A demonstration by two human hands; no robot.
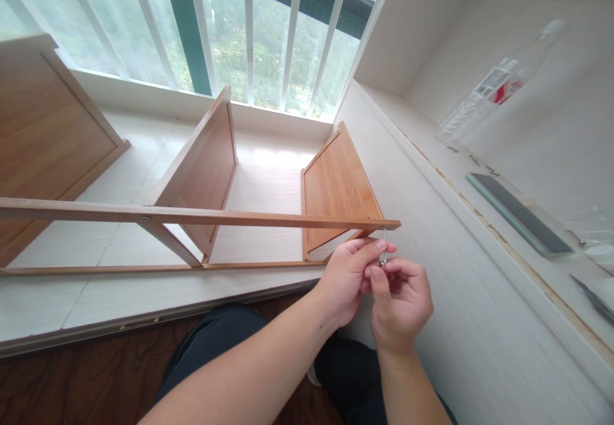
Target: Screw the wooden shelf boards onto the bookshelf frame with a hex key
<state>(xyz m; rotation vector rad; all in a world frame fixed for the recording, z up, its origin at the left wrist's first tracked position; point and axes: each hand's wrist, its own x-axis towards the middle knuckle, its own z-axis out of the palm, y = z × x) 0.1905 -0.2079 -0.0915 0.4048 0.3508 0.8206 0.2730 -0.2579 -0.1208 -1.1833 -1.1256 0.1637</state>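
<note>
A thin metal hex key [384, 239] stands upright between my fingers, its upper end at a bolt in the right end of the front wooden rail [268, 220]. My left hand [343, 278] is closed on the key's shaft, with the fingertips just under the rail. My right hand [403, 300] pinches around the key's lower end; the fingers partly hide it. Behind the rail a wooden panel [336, 185] stands at the right end, a second panel [206, 156] in the middle. A short slanted crosspiece [173, 243] meets the rail near another bolt head [146, 218].
A third wooden panel [52, 124] stands at the left. On the right ledge lie a clear plastic bottle [499, 86], several screws [474, 160] and a dark flat phone-like slab [518, 214]. A barred window [268, 41] is behind; a white wall [432, 233] borders my right side.
</note>
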